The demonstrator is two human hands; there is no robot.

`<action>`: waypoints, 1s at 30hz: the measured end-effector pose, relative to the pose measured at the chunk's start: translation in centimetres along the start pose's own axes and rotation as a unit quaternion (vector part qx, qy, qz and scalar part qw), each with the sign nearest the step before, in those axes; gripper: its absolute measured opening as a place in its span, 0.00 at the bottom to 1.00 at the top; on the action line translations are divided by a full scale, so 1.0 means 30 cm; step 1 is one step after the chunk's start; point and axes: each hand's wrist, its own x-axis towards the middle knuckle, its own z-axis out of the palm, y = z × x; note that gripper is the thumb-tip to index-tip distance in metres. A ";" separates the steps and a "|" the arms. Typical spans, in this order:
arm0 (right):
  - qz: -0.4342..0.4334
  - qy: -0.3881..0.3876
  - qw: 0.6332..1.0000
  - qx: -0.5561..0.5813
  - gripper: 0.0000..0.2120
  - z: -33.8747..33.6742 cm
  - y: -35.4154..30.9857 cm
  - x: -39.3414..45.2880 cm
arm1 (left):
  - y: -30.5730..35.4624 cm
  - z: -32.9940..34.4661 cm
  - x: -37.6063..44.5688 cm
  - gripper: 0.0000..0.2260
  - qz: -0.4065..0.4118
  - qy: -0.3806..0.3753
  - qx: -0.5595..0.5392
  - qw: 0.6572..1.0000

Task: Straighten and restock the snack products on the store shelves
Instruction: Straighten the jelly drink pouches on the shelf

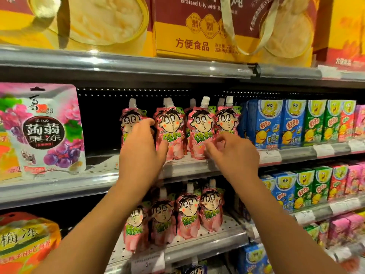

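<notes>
Several pink spouted jelly pouches [170, 131] with a cartoon face stand in a row on the middle shelf [187, 169]. My left hand [141, 147] covers the leftmost pouch [128, 119], fingers around it and thumb toward the second pouch. My right hand [235, 153] is at the base of the third pouch [199, 133], fingers curled and spread, touching its lower edge. A second row of the same pink pouches [188, 212] stands on the shelf below, between my forearms.
A large konjac jelly bag [42, 127] stands at the left, with a dark gap between it and the pouches. Blue, green and red snack boxes [296, 121] fill the right side on both shelves. Yellow gift boxes [197, 26] sit on the top shelf.
</notes>
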 end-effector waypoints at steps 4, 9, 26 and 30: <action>-0.025 -0.044 0.995 -0.084 0.20 0.009 -0.034 0.049 | 0.001 0.041 0.090 0.30 -0.079 -0.095 0.079 0.989; -0.010 -0.093 0.990 -0.107 0.28 -0.011 -0.033 0.087 | -0.011 0.076 0.127 0.33 -0.113 -0.161 0.089 0.976; -0.055 -0.127 0.984 -0.109 0.26 0.004 -0.038 0.071 | -0.023 0.041 0.098 0.22 -0.077 -0.182 0.017 0.980; -0.057 -0.125 0.986 -0.091 0.28 0.017 -0.020 0.074 | -0.024 0.056 0.069 0.22 -0.052 -0.125 0.091 0.987</action>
